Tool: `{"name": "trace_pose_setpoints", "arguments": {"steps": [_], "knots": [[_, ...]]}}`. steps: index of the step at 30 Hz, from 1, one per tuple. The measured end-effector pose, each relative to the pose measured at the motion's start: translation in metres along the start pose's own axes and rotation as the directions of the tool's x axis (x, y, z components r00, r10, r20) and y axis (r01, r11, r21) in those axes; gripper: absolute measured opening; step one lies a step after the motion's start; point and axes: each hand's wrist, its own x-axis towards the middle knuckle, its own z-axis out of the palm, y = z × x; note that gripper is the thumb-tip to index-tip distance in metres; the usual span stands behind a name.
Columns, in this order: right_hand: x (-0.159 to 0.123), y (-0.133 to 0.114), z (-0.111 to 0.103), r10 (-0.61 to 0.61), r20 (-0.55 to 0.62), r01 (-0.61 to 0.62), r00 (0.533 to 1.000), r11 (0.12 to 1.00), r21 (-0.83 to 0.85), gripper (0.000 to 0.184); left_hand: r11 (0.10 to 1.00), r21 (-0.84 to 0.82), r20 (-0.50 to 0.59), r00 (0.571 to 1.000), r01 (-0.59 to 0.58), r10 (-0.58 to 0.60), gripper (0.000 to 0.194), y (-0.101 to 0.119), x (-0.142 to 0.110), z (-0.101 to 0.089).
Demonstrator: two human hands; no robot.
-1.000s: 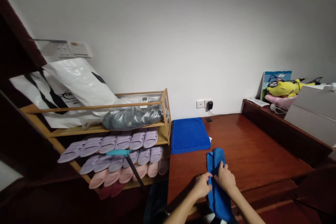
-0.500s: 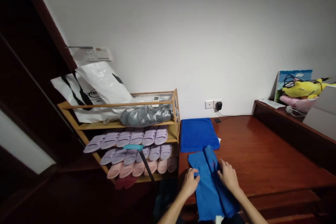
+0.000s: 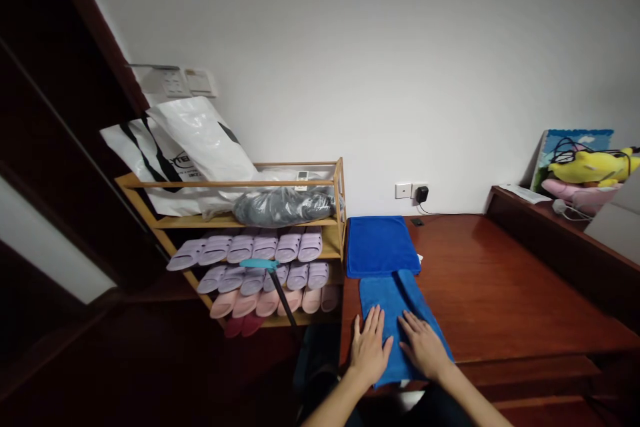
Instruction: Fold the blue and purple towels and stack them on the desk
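Note:
A blue towel (image 3: 395,300) lies spread flat on the near left part of a red-brown wooden table (image 3: 490,287). My left hand (image 3: 370,348) rests palm down on the towel's near left side, fingers stretched out. Palm down as well, my right hand (image 3: 423,345) presses the towel's near right side with its fingers spread. Neither hand holds anything. Just beyond this towel, touching its far edge, sits a folded blue towel (image 3: 381,245).
A wooden shoe rack (image 3: 240,220) stands left of the table with several lilac and pink slippers (image 3: 250,253), a grey bundle and white bags on top. A dark-handled tool (image 3: 273,280) leans before it. A wall socket (image 3: 413,191) and a yellow plush toy (image 3: 593,165) are at the back.
The towel was held bunched and hanging over the table's edge; it now lies flat on the table. Both hands went from gripping it to lying open on top.

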Motion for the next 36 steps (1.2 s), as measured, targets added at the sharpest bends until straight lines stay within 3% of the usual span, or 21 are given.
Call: {"name": "trace_pose_setpoints", "arguments": {"steps": [4,7,9,12,14,16,19,21,24,28,30,33,36], "knots": [[-0.028,0.062,-0.037,0.123,0.091,-0.097,0.988,0.964,-0.247,0.059,1.0,-0.012,-0.034,0.999,-0.003,0.003,0.06,-0.001,-0.001,-0.001],[-0.04,0.104,-0.059,0.295,0.078,-0.253,0.952,0.907,-0.337,0.063,1.0,-0.028,-0.036,0.999,-0.01,0.009,0.059,-0.001,-0.001,-0.001],[-0.039,0.116,-0.067,0.363,0.04,-0.324,0.931,0.872,-0.366,0.059,1.0,-0.029,-0.031,0.999,-0.011,0.01,0.06,-0.001,0.0,-0.002],[-0.026,0.097,-0.064,0.302,-0.12,-0.325,0.946,0.877,-0.355,0.055,1.0,-0.013,-0.033,0.999,-0.005,0.004,0.06,0.001,0.001,-0.004],[-0.013,0.066,-0.05,0.14,-0.187,-0.185,0.972,0.951,-0.247,0.055,1.0,0.001,-0.039,0.999,-0.002,0.002,0.059,0.001,0.001,-0.005],[-0.001,0.033,-0.028,-0.002,-0.184,-0.016,0.983,0.996,-0.092,0.056,1.0,0.011,-0.04,0.999,-0.002,0.003,0.059,0.001,-0.001,-0.006],[0.01,0.007,0.005,-0.028,-0.173,0.031,0.985,0.999,0.016,0.059,1.0,0.021,-0.028,1.0,-0.001,0.001,0.057,-0.001,-0.007,-0.006],[0.01,0.015,0.018,0.015,-0.183,-0.019,0.983,1.0,-0.017,0.06,1.0,0.027,-0.03,0.999,0.013,-0.013,0.057,-0.004,-0.013,-0.005],[0.0,0.061,0.016,0.097,-0.24,-0.128,0.966,0.984,-0.12,0.061,0.999,0.034,-0.042,0.998,0.039,-0.038,0.056,-0.007,-0.02,-0.002],[-0.03,0.15,-0.015,0.142,-0.246,-0.217,0.959,0.925,-0.313,0.06,0.998,0.045,-0.044,0.998,0.05,-0.048,0.056,-0.009,-0.023,0.001],[-0.05,0.191,-0.033,0.225,-0.226,-0.304,0.948,0.854,-0.423,0.055,0.997,0.043,-0.037,0.998,0.057,-0.055,0.055,-0.009,-0.022,0.001],[-0.079,0.243,-0.056,0.408,-0.223,-0.463,0.885,0.735,-0.495,0.056,0.998,0.023,-0.02,0.999,0.05,-0.05,0.055,-0.01,-0.022,-0.001],[-0.098,0.276,-0.071,0.553,-0.236,-0.593,0.799,0.661,-0.459,0.055,0.999,-0.007,-0.005,0.999,0.039,-0.039,0.054,-0.011,-0.023,-0.004]]}}
